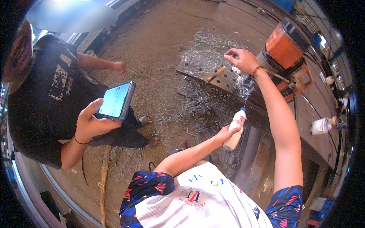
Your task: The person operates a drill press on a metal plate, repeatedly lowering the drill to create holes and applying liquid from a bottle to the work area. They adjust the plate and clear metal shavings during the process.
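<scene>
My left hand is wrapped around a squeeze bottle of milky liquid with a blue cap. The bottle tilts, its thin nozzle pointing up toward the drill bit area of an orange drilling machine. Beyond it, my right hand is raised over a steel plate with several drilled holes, beside the machine. Its fingers are curled together; what they hold, if anything, is hidden. A short wooden stick lies on the plate, left of the drill. White wet residue and metal shavings surround the drilling spot.
At the left stands another person in a dark shirt, holding a phone close to my left arm. A clear bottle sits on the metal workbench at right. Metal chips litter the ground. A grey pipe stands below the bench.
</scene>
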Motion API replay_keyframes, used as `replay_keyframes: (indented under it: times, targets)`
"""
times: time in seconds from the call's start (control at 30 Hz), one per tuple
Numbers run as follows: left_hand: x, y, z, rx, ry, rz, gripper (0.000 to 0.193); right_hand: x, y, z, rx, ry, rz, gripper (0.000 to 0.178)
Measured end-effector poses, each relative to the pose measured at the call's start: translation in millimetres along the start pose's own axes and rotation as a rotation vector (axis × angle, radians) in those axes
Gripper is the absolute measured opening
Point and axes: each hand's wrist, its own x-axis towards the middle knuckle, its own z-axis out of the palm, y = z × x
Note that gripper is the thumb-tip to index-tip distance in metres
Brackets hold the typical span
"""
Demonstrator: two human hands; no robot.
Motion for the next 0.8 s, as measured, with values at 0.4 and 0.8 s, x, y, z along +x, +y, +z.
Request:
replay_keyframes:
  times: [0.4, 0.8]
  targets:
    - [0, -17, -2, -0.027, 0.055, 0.078, 0.074, -9, -15, -4, -0.117, 0.041, 0.022, 0.036]
    - [-10, -10, -6, -0.03, 0.094, 0.103, 0.076, -15, -26, -4, -0.146, 0.107, 0.058, 0.031]
